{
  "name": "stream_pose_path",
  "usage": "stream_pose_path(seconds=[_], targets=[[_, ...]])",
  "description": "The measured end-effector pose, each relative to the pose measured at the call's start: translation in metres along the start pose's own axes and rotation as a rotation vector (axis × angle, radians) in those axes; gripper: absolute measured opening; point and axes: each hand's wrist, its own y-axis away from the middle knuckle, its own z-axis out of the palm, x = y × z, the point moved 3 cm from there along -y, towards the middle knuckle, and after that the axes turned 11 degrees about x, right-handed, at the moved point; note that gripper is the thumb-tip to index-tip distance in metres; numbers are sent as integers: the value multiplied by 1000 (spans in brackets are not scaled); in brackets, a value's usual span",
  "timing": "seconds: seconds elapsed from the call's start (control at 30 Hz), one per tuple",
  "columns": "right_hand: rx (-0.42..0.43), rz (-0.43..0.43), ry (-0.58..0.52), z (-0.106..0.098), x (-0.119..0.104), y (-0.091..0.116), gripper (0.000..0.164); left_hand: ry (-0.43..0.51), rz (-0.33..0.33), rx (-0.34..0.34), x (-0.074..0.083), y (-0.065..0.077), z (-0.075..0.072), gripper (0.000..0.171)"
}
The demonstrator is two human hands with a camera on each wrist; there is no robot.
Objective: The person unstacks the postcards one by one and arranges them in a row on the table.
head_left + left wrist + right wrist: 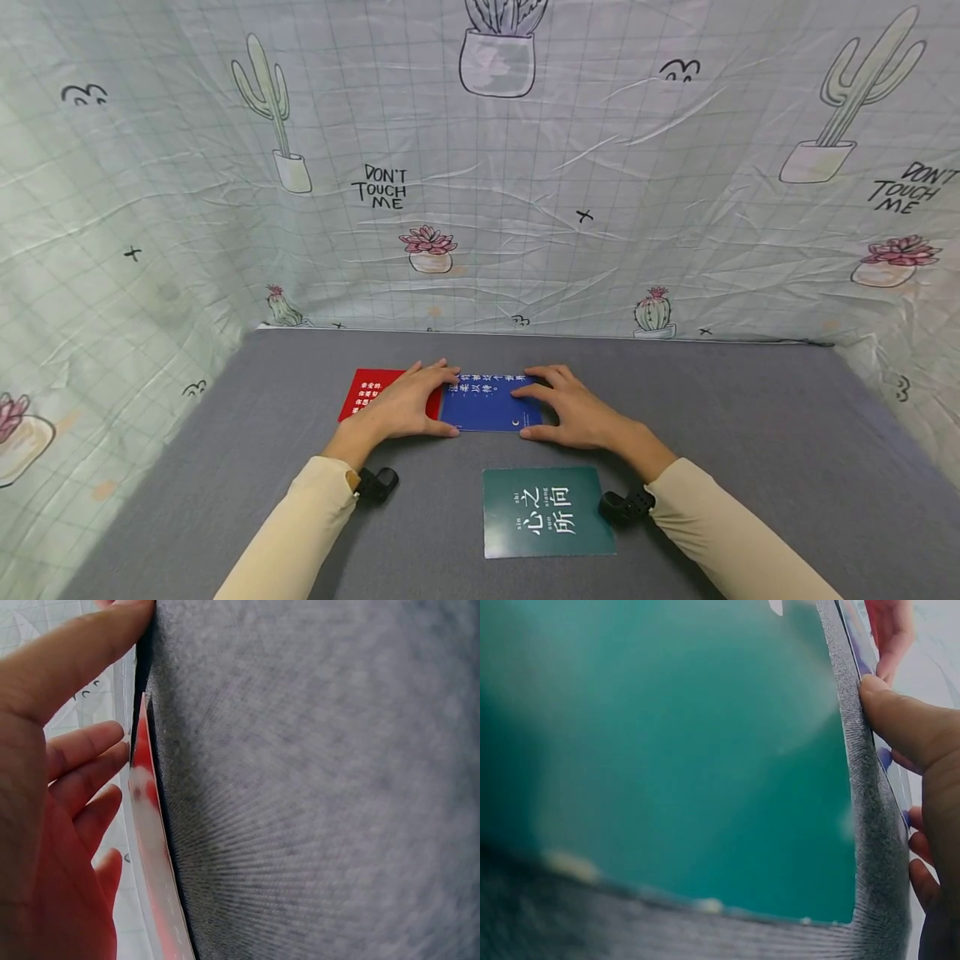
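A blue card (483, 408) with white writing lies flat on the grey table, its left side against or over a red card (367, 388); which of the two I cannot tell. My left hand (405, 407) reaches across the red card and holds the blue card's left end, thumb at the near edge and fingers at the far edge. At the right end, my right hand (581, 410) holds the blue card likewise, the index finger lying on its face. In the right wrist view the thumb (900, 712) touches the card's edge. The left palm covers part of the red card.
Nearer to me, a green card (543, 533) with white characters lies on the grey tabletop (750, 433), beside the right wrist's black band (628, 505). A pale cloth (525, 183) printed with cactuses hangs behind the table and along its sides.
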Motion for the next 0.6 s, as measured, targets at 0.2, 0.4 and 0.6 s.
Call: stream_pose_path(seconds=[0.2,0.4,0.6], targets=[[0,4,-2,0,0,0,55,10,-9,-10,1,0,-1,73],[6,-5,-7,0,0,-1,54,15,-15,-13,2,1,-2,73],[17,-12,-16,0,-1,0,54,22,-32,-14,2,1,-2,72]])
